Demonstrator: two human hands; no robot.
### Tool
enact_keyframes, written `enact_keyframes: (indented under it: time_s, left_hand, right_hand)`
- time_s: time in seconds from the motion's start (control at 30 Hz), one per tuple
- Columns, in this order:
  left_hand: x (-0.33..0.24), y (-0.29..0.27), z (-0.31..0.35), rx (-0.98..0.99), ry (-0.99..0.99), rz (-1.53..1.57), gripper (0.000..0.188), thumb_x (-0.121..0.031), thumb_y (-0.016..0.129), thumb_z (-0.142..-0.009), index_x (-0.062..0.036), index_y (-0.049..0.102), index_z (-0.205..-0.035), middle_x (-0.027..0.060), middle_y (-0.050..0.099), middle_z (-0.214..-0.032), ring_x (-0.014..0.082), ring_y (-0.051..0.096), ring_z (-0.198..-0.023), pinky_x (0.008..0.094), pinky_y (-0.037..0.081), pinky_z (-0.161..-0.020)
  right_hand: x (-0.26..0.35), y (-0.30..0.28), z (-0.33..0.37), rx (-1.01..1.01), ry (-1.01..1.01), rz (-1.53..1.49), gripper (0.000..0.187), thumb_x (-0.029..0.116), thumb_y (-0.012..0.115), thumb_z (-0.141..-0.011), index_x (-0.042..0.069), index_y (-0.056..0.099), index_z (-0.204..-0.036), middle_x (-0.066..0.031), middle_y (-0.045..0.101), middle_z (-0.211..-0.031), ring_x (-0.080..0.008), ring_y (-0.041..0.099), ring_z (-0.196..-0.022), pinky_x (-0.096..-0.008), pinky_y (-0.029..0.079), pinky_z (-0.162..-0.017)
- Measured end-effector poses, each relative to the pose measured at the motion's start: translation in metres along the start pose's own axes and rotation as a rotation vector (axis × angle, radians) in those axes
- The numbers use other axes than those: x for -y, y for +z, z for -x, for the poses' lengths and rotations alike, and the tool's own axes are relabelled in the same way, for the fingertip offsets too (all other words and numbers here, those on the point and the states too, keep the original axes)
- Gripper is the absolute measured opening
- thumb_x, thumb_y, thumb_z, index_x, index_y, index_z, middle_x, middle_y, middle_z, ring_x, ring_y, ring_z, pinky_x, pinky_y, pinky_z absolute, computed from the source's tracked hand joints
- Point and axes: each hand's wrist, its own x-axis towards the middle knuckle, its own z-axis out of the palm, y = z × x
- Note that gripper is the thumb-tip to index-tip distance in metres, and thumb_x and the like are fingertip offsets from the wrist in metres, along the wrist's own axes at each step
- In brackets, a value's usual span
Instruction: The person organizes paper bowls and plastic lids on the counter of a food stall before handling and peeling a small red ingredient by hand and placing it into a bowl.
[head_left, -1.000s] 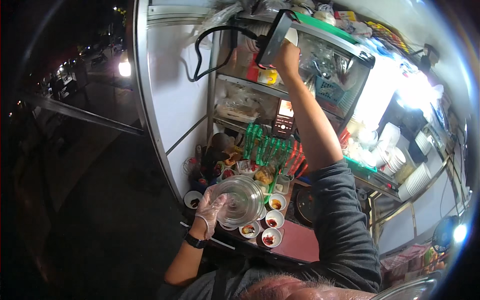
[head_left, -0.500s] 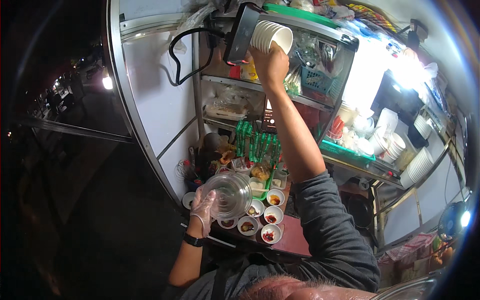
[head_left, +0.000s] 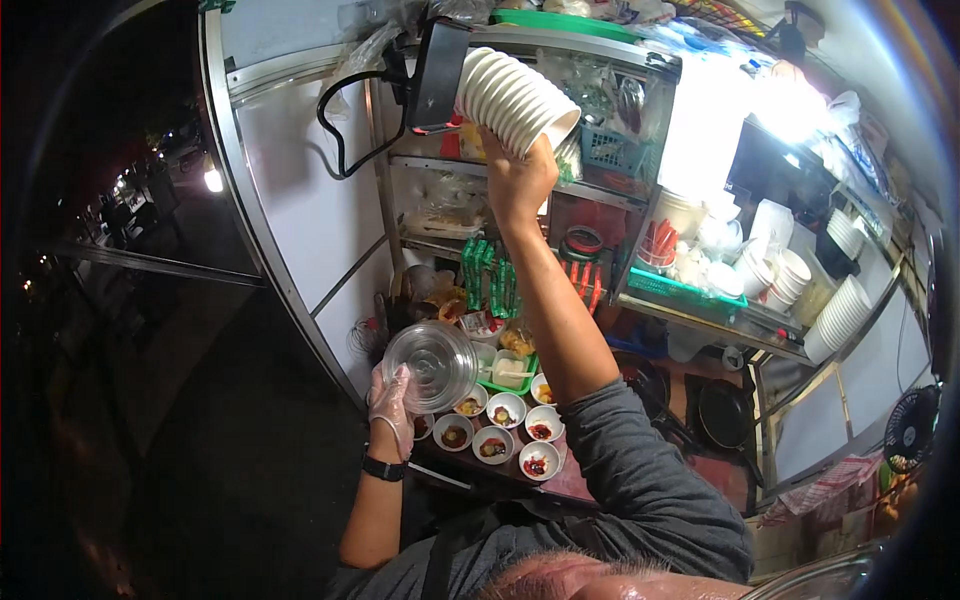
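My right hand (head_left: 520, 182) is raised at the upper shelf and closed round a nested stack of white paper cups (head_left: 512, 98). The stack lies tilted, its open mouth facing right and down. In a clear plastic glove, my left hand (head_left: 392, 408) grips round clear plastic lids (head_left: 432, 365), which look stacked. Below and right of it, several small white bowls (head_left: 492, 445) stand on the counter with dark, red and yellow sauces in them. Beside the cups, a dark phone-like device (head_left: 438, 75) with a black cable partly hides their far end.
Green and red sachet strips (head_left: 488, 278) hang under the middle shelf. A green tray (head_left: 510, 378) holds containers behind the bowls. At right are a green basket (head_left: 690, 285) of cups and bags, black frying pans (head_left: 725, 412) and a small fan (head_left: 910, 430). A metal-framed panel (head_left: 310, 200) bounds the left.
The cup stack has turned, so more of its length shows, and its mouth points lower right. My right hand is lower and further left; the left, still gripping the lids, has shifted slightly left and up.
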Motion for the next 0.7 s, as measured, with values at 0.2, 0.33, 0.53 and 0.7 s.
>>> enact_keyframes:
  time_s: [0.2, 0.33, 0.53, 0.7]
  left_hand:
    - [0.009, 0.009, 0.010, 0.047, -0.008, -0.004, 0.038, -0.018, 0.061, -0.102, -0.0109, 0.047, -0.137, 0.0062, 0.057, -0.127, 0.0187, 0.057, -0.117, 0.0378, 0.049, -0.103]
    - [0.009, 0.018, 0.015, 0.025, -0.022, -0.045, 0.043, -0.020, 0.061, -0.103, -0.0124, 0.044, -0.142, 0.0075, 0.055, -0.134, 0.0204, 0.056, -0.122, 0.0392, 0.048, -0.105]
    - [-0.004, 0.049, 0.030, 0.303, 0.012, -0.017, 0.052, -0.024, 0.057, -0.103, -0.0059, 0.040, -0.149, 0.0112, 0.054, -0.142, 0.0259, 0.053, -0.130, 0.0433, 0.048, -0.108]
    - [-0.012, 0.088, 0.039, 0.580, -0.078, 0.185, 0.072, -0.031, 0.064, -0.097, -0.0084, 0.030, -0.157, 0.0139, 0.046, -0.150, 0.0291, 0.053, -0.130, 0.0459, 0.049, -0.108]
  right_hand:
    - [0.015, -0.035, 0.008, -0.067, 0.001, -0.146, 0.031, 0.010, 0.085, -0.079, 0.001, 0.071, -0.105, -0.0128, 0.072, -0.099, -0.0304, 0.070, -0.092, -0.0393, 0.052, -0.083]
    - [0.029, -0.073, 0.021, -0.098, 0.108, -0.238, 0.031, 0.009, 0.085, -0.083, -0.003, 0.072, -0.109, -0.0069, 0.075, -0.102, -0.0125, 0.069, -0.093, -0.0292, 0.054, -0.083]
    - [0.057, -0.187, 0.045, -0.064, 0.387, -0.225, 0.040, 0.001, 0.085, -0.079, -0.006, 0.067, -0.114, -0.0102, 0.073, -0.108, -0.0147, 0.068, -0.097, -0.0307, 0.055, -0.087]
    - [0.060, -0.315, 0.062, -0.078, 0.503, -0.223, 0.049, -0.002, 0.083, -0.079, -0.006, 0.060, -0.122, -0.0158, 0.071, -0.109, -0.0200, 0.069, -0.100, -0.0327, 0.057, -0.089]
